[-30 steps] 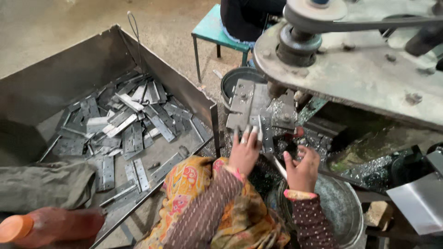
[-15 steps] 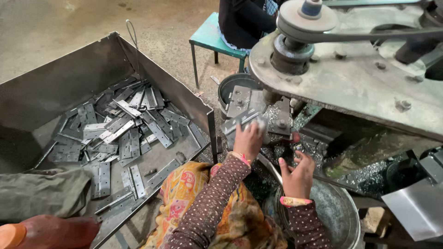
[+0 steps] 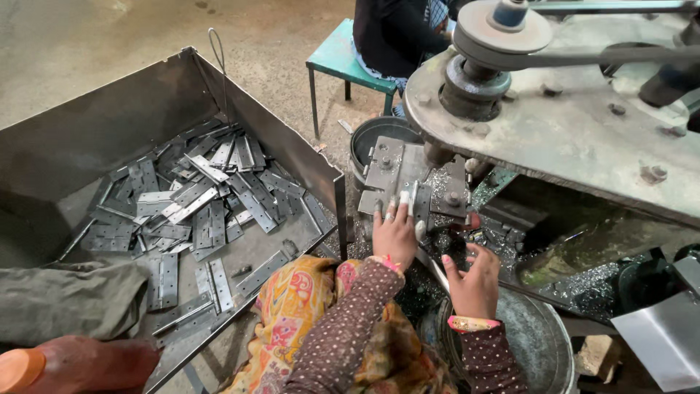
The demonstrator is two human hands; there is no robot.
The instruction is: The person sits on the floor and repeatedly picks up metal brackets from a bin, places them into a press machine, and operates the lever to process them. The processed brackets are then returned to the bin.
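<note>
From the head camera, looking down, the person's left hand (image 3: 394, 235) lies with fingers spread flat on a grey metal hinge plate (image 3: 403, 201) set on the machine's steel fixture block (image 3: 397, 171), pressing it rather than gripping it. The right hand (image 3: 475, 283) hovers just beside, fingers loosely curled and apart; it seems to hold nothing, though the fingertips are dark against the metal swarf (image 3: 445, 241) and hard to read. Above both runs a belt-driven pulley (image 3: 499, 33) on a heavy machine plate (image 3: 583, 138). To the left, a large sheet-metal bin (image 3: 109, 124) holds a scattered heap of flat hinge plates (image 3: 204, 204). A round steel basin (image 3: 536, 343) sits beneath the right wrist. A green stool (image 3: 343, 58) stands beyond.
</note>
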